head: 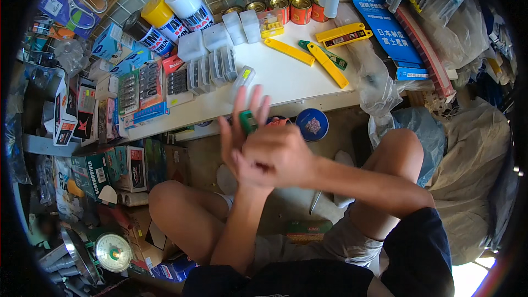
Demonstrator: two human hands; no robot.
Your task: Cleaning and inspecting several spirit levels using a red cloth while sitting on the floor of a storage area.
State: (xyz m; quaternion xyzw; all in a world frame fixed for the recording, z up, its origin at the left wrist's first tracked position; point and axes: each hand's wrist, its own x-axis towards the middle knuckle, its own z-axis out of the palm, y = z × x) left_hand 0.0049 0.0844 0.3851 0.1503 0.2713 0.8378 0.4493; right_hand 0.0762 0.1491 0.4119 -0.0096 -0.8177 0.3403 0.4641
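In front of the bench my left hand (236, 148) is raised, its blurred fingers extended and apart. My right hand (282, 154) is curled in a fist across the left palm and wrist. A small green object (248, 122) sticks out from the top of that fist and lies against the left fingers; most of it is hidden and its kind is unclear. Just beyond my fingertips a clear plastic case (244, 79) rests at the edge of the white bench top (284, 80). Yellow utility knives (328, 66) and a green one (336, 57) lie farther right.
Spray cans (189, 6), small orange tins (300, 10) and upright plastic cases (212, 68) line the bench. A blue cardboard sleeve (387, 35) lies at the right. Below are a round blue container (312, 125), boxes (93, 175) and a dial scale (113, 252).
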